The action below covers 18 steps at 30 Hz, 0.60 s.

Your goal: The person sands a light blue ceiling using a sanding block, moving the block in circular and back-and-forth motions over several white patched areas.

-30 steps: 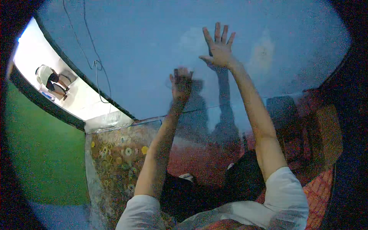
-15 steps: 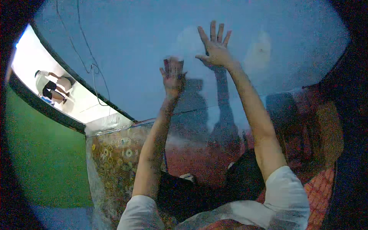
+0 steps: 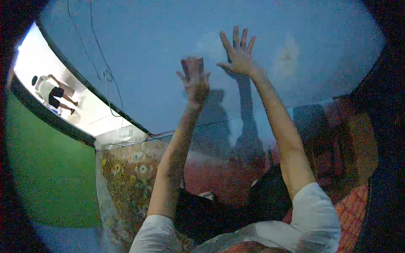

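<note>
My left hand [image 3: 196, 86] presses a reddish-brown rectangular pad [image 3: 194, 64] flat against the blue wall [image 3: 147, 55]. The fingers lie over the pad, with the thumb and little finger spread to its sides; its exact kind is hard to make out. Higher and to the right, my right hand [image 3: 240, 59] rests on the wall with its fingers spread and nothing in it. A pale, whitish patch [image 3: 209, 42] shows on the wall between and above the hands, and another pale patch [image 3: 287, 55] lies right of my right hand.
Thin cables [image 3: 102, 71] hang down the wall at the left. Past a dark-edged doorway [image 3: 76, 71], a person [image 3: 50, 90] in a white top and dark shorts bends over in a bright room. A green wall [image 3: 50, 168] and a patterned cover [image 3: 126, 173] are below.
My left hand and the pad have slid slightly up the wall. My right hand stays about where it was, fingers spread. The person beyond the doorway has shifted a little left.
</note>
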Motion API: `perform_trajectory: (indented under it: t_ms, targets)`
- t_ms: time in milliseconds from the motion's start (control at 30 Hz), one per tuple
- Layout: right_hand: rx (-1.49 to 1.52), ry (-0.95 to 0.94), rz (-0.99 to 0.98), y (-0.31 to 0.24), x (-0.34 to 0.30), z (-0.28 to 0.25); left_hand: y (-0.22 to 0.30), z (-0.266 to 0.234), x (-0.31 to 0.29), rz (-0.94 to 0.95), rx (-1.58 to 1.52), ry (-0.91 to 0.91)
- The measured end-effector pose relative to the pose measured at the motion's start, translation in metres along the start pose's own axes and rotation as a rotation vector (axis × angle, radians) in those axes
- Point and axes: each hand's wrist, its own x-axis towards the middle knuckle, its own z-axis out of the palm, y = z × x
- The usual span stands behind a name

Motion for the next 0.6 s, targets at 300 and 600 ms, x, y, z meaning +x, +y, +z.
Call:
perform_trajectory:
  t_ms: [300,600]
  targets:
    - [0.132,0.027,-0.026,0.001,-0.002,0.004,0.014,0.042,-0.058,0.303,-0.109,-0.231]
    - [0.070,0.028,0.004,0.010,-0.009,0.010,0.029,0.025,-0.033,0.353,0.000,0.007]
